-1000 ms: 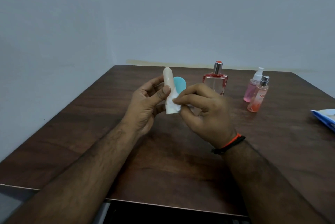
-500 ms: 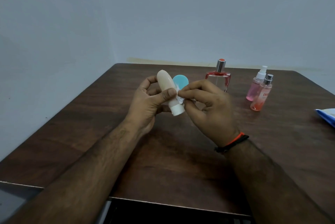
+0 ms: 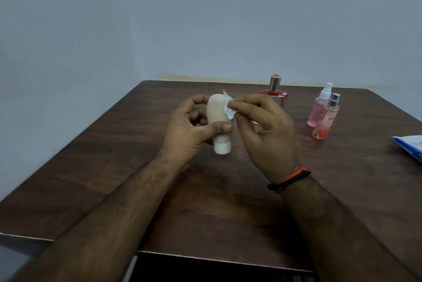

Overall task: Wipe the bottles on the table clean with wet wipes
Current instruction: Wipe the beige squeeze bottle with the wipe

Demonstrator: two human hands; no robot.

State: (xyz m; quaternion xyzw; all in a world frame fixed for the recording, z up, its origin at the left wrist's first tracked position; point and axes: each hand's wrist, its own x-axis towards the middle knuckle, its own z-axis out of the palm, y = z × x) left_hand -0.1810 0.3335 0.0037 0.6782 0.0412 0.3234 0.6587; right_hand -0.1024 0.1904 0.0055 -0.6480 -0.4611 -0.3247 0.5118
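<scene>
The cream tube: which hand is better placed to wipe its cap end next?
Right. The right hand pinches the wet wipe against the cream tube; the left hand holds it.

The right hand (image 3: 265,131) covers the lower part of the red perfume bottle (image 3: 274,95); a teal object (image 3: 229,98) shows only as a sliver behind the cream tube (image 3: 218,119); the wet wipe (image 3: 229,111) is mostly buried under the fingertips; the wipes packet (image 3: 408,147) is cut off by the right edge; the label on the orange spray bottle (image 3: 325,121) is too small to read.
</scene>
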